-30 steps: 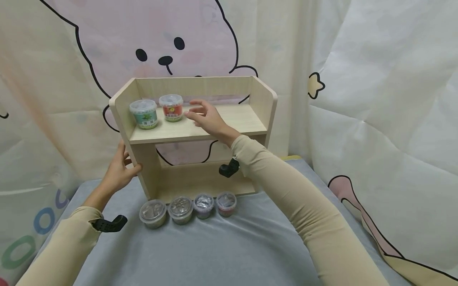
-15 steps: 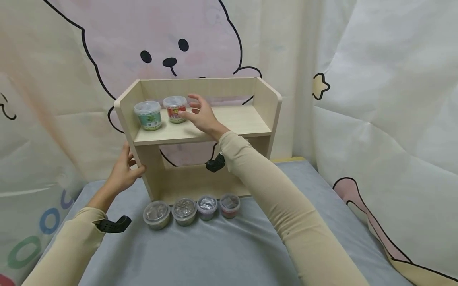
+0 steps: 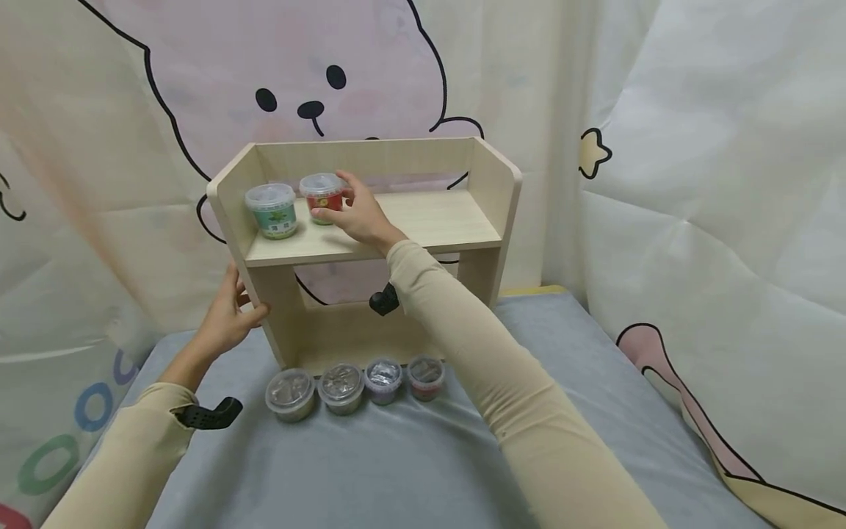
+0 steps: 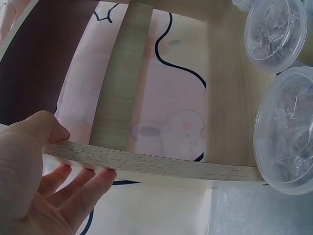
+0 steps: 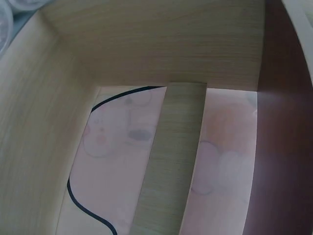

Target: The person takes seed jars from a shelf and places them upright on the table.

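Observation:
In the head view, a small light-wood shelf (image 3: 423, 213) stands on a cloth-covered table. My left hand (image 3: 226, 316) grips the edge of its left side panel. In the left wrist view, the thumb of my left hand (image 4: 54, 166) lies on the inner face and the fingers on the outer. On the upper board, my right hand (image 3: 360, 217) holds a clear-lidded plastic tub with a red label (image 3: 322, 197), thumb in front and fingers at its right side. Just left of it sits a green-labelled tub (image 3: 272, 213). The right wrist view shows only the shelf's lower compartment (image 5: 186, 147), not the hand.
Several lidded plastic tubs stand in a row before the shelf, among them a left one (image 3: 291, 394) and a right one with reddish contents (image 3: 426, 378). Grey-blue cloth (image 3: 370, 470) covers the table. Printed curtains (image 3: 714, 220) hang behind and at both sides.
My right hand has moved left, from beside the red-labelled tub to around it. The left hand stays on the side panel, and the tubs stand where they were.

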`<act>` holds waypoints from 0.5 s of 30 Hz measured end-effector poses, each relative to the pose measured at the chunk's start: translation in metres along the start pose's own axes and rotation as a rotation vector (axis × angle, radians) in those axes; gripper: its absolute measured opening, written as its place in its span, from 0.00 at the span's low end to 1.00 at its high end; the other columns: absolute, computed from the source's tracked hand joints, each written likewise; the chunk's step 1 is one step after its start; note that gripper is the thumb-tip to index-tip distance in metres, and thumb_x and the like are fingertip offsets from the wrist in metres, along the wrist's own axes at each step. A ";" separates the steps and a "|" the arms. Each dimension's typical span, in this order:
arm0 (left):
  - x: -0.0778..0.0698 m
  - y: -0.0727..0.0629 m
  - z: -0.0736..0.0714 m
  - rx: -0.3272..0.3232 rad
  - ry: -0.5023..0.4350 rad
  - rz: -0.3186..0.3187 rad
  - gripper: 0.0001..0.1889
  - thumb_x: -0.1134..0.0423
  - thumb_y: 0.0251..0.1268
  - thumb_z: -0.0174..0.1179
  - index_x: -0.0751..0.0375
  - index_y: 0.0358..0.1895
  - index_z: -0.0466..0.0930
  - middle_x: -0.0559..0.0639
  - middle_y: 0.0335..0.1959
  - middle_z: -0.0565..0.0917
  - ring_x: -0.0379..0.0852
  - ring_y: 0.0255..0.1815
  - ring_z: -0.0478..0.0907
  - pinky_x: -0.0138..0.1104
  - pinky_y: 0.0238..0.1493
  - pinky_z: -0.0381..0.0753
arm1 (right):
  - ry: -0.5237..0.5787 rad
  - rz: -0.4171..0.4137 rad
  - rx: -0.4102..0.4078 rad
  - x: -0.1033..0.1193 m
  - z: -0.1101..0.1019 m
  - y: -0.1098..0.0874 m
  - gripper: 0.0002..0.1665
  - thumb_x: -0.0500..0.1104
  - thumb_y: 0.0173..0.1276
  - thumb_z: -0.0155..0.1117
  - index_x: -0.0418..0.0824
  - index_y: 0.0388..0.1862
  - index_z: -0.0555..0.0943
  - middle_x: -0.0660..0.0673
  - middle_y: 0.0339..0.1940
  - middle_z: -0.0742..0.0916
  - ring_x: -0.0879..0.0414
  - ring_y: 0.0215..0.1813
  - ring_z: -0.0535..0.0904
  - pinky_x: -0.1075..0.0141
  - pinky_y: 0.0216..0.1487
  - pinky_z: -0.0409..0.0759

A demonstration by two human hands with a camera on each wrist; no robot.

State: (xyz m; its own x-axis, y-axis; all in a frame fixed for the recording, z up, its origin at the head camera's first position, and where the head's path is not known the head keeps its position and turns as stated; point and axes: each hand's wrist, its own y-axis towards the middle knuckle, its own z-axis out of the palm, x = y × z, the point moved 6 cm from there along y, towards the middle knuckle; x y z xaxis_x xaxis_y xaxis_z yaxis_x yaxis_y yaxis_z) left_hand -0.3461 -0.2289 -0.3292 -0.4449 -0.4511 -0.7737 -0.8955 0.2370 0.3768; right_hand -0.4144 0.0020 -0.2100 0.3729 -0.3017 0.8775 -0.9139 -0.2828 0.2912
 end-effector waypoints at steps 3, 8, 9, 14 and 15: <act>0.001 0.000 -0.002 0.000 0.011 -0.005 0.52 0.76 0.66 0.57 0.44 0.82 0.30 0.83 0.71 0.62 0.83 0.63 0.69 0.31 0.31 0.83 | -0.019 -0.004 -0.007 0.001 0.003 0.001 0.52 0.48 0.68 0.70 0.48 0.83 0.53 0.40 0.76 0.72 0.50 0.77 0.67 0.57 0.76 0.69; 0.000 0.001 -0.002 0.001 0.007 0.000 0.53 0.76 0.67 0.56 0.42 0.82 0.29 0.83 0.71 0.62 0.82 0.63 0.70 0.31 0.31 0.83 | -0.035 -0.006 -0.036 0.001 0.001 0.001 0.48 0.51 0.68 0.70 0.49 0.80 0.56 0.41 0.73 0.73 0.51 0.71 0.70 0.58 0.70 0.73; 0.000 0.001 -0.001 0.002 0.003 0.002 0.53 0.76 0.67 0.55 0.42 0.82 0.29 0.83 0.71 0.62 0.82 0.63 0.70 0.31 0.31 0.83 | -0.033 -0.010 -0.041 0.001 0.000 0.001 0.47 0.50 0.68 0.70 0.48 0.79 0.57 0.41 0.73 0.73 0.50 0.71 0.70 0.58 0.70 0.73; 0.000 0.000 0.001 0.007 -0.032 0.014 0.53 0.78 0.66 0.54 0.40 0.82 0.29 0.83 0.72 0.61 0.83 0.63 0.70 0.34 0.31 0.84 | -0.016 -0.022 -0.059 0.000 -0.001 -0.001 0.42 0.51 0.69 0.69 0.46 0.75 0.59 0.41 0.73 0.72 0.50 0.74 0.70 0.58 0.73 0.71; 0.000 0.000 0.001 0.007 -0.035 0.015 0.54 0.79 0.66 0.54 0.40 0.82 0.29 0.83 0.72 0.61 0.83 0.64 0.69 0.34 0.31 0.84 | -0.010 -0.028 -0.063 0.001 -0.001 -0.002 0.41 0.51 0.70 0.68 0.46 0.75 0.59 0.40 0.73 0.73 0.50 0.74 0.70 0.58 0.74 0.71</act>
State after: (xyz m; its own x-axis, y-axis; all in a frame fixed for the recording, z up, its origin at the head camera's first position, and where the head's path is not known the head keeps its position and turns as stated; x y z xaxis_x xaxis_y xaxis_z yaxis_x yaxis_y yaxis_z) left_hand -0.3461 -0.2275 -0.3295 -0.4573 -0.4172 -0.7854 -0.8886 0.2493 0.3850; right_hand -0.4129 0.0029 -0.2096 0.3993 -0.3036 0.8651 -0.9115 -0.2329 0.3390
